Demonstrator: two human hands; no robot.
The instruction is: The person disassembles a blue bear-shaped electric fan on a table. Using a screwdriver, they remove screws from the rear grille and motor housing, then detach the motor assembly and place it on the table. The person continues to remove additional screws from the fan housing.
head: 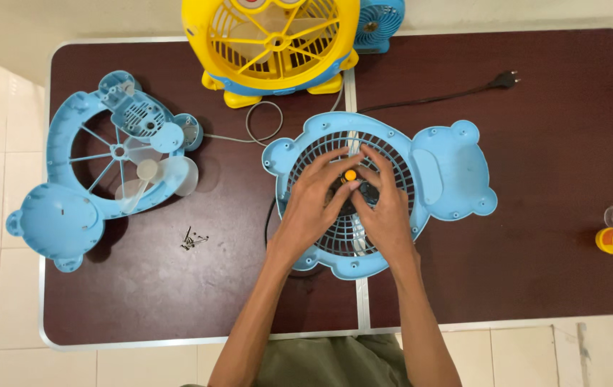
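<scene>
A blue bear-shaped fan housing [450,172] lies flat at the centre of the dark brown counter [557,251], its round grille facing up and its long axis running across the frame, with the bear's head toward the right. Both hands meet over the hub of the grille. The left hand [314,201] comes in from the lower left and the right hand [385,208] from the lower right, their fingertips converging on a small orange knob [350,174] at the middle of the grille. The knob sits just above and between the two grips, toward the top of the frame from the palms, about equally near to each. The left grip seems to pinch at the knob, while the right fingers curl around a dark part just beside it; whether either grip is truly clenched on something cannot be told, since the fingers overlap and hide the contact.

At the left of the frame lies a second blue fan shell [70,208] with clear blades, well apart from the hands. A little heap of screws [193,239] lies between the two blue pieces. A yellow fan [271,43] stands at the top centre, cut off by the frame edge. A black plug [506,77] and its cord lie at the upper right.
</scene>
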